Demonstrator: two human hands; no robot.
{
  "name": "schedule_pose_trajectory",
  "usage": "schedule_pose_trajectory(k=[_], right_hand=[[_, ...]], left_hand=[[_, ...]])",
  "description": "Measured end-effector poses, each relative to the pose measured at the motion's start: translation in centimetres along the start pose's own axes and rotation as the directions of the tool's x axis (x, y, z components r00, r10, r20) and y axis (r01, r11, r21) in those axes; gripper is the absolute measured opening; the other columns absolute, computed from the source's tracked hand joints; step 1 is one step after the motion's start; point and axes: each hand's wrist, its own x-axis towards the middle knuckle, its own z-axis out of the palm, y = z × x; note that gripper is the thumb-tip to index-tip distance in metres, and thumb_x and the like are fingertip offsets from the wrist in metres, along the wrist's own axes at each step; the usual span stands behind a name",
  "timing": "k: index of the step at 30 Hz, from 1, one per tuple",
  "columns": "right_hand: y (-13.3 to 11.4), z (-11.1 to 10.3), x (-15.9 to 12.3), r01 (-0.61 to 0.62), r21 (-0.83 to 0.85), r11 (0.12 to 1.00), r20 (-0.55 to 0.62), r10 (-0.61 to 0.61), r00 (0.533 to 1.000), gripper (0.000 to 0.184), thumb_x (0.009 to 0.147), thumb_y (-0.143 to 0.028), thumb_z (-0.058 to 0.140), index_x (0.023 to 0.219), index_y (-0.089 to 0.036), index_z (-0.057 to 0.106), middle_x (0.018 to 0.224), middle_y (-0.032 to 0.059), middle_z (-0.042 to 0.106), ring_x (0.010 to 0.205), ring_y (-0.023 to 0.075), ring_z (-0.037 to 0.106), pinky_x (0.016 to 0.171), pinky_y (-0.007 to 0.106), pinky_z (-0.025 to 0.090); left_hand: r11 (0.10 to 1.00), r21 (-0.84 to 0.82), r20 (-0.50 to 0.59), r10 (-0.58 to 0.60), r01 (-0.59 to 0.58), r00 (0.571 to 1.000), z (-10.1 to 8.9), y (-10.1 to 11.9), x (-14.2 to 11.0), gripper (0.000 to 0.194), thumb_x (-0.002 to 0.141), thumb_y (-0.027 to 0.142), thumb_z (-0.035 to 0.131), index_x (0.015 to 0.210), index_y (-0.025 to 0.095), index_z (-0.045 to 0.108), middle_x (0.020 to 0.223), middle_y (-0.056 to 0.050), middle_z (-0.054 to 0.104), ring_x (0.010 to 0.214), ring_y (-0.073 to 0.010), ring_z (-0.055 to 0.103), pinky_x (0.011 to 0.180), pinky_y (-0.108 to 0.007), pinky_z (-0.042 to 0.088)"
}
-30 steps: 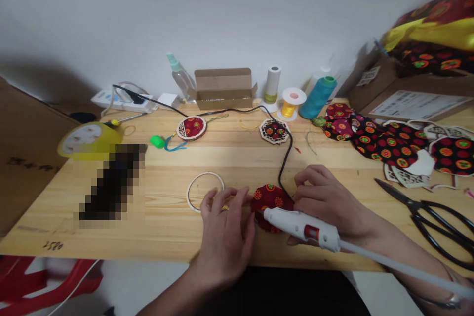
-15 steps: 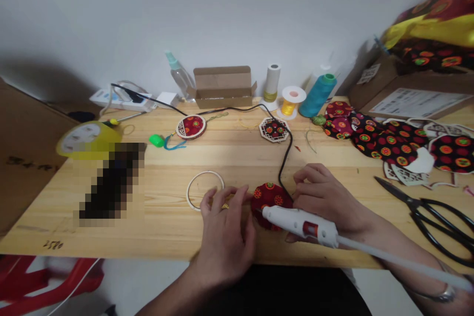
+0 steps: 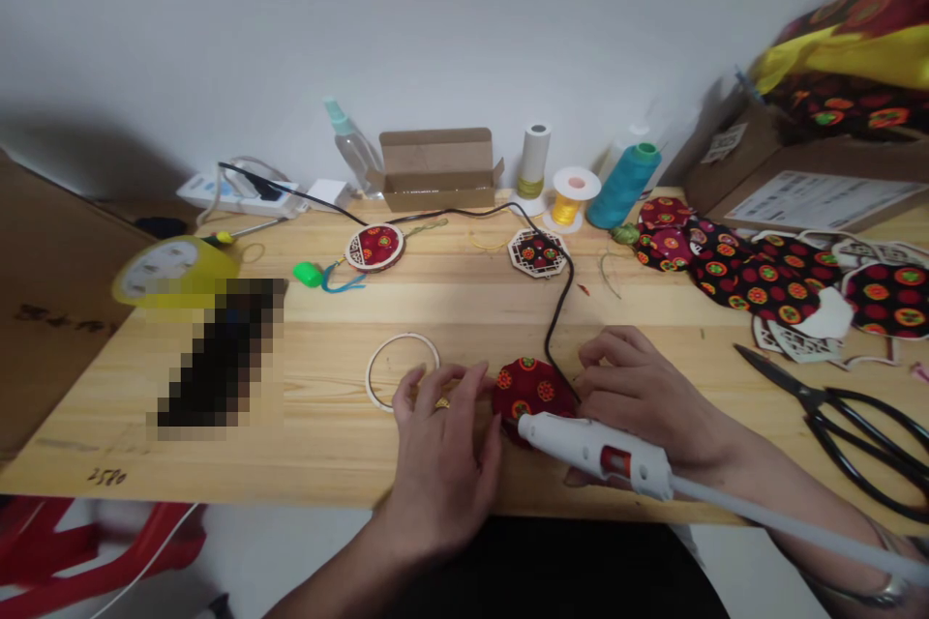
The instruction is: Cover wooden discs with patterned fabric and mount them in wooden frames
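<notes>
A glue gun point(image 3: 581, 445) aims its nozzle over a red fabric disc point(image 3: 528, 389)

The largest thing is the wooden worktop point(image 3: 312, 464), which carries everything here. At its back right corner is a cardboard box point(image 3: 805, 179), with patterned cloth point(image 3: 834, 106) on top. Next in size is the glue gun, with a long white rod point(image 3: 784, 522) behind it. Its long axis goes from the lower right toward the left, slightly upward, and its nozzle is over the lower left part of the disc. The black scissors point(image 3: 820, 398) lie at the right, apart from the gun.

The right hand point(image 3: 645, 397) has its grip closed around the gun; the handle is mostly hidden. From this grip, the disc lies directly to the left. The left hand point(image 3: 446, 464) has bent, loosely spread fingers at the disc's left edge; I cannot tell whether they pinch it.

The disc itself is near the front edge of the worktop, between both hands, which seem about equally near. Smaller in mass, a thin wooden ring point(image 3: 369, 379) lies just beyond the left hand's fingers.
</notes>
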Motion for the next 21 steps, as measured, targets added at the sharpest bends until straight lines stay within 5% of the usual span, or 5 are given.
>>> schedule_pose_trajectory(k=[9, 15, 21], right_hand=[[-0.1, -1.6, -1.4, -0.025, -0.008, 1.000, 0.032, 0.025, 0.999, 0.036, 0.080, -0.051, 0.063, 0.063, -0.021, 0.054, 0.061, -0.0007, 0.051, 0.082, 0.0187, 0.045, 0.078, 0.037, 0.033], [0.4, -3.7, -2.1, -0.184, -0.094, 0.978, 0.036, 0.188, 0.981, 0.022, 0.076, -0.039, 0.070, 0.070, -0.021, 0.060, 0.065, 0.0022, 0.055, 0.081, 0.0219, 0.051, 0.079, 0.040, 0.038], [0.4, -3.0, -1.9, -0.210, -0.173, 0.962, -0.044, 0.205, 0.978, 0.028, 0.073, -0.043, 0.072, 0.065, -0.021, 0.058, 0.063, 0.0005, 0.054, 0.081, 0.0214, 0.051, 0.079, 0.039, 0.037]], left_hand=[[1.000, -0.007, 0.004, -0.001, 0.001, 1.000, 0.0, -0.1, -0.1, 0.045, 0.082, 0.012, 0.052, 0.125, 0.018, 0.041, 0.106, -0.007, 0.070, 0.106, -0.0301, 0.053, 0.099, -0.056, 0.028], [1.000, -0.017, 0.020, 0.027, -0.026, 0.999, -0.1, -0.1, -0.2, 0.053, 0.078, 0.013, 0.053, 0.129, 0.018, 0.038, 0.110, -0.009, 0.068, 0.108, -0.0312, 0.052, 0.102, -0.057, 0.025], [1.000, -0.004, 0.025, 0.005, -0.005, 1.000, -0.2, 0.1, -0.1, 0.047, 0.083, 0.020, 0.054, 0.127, 0.019, 0.038, 0.107, -0.008, 0.069, 0.108, -0.0309, 0.053, 0.102, -0.058, 0.025]])
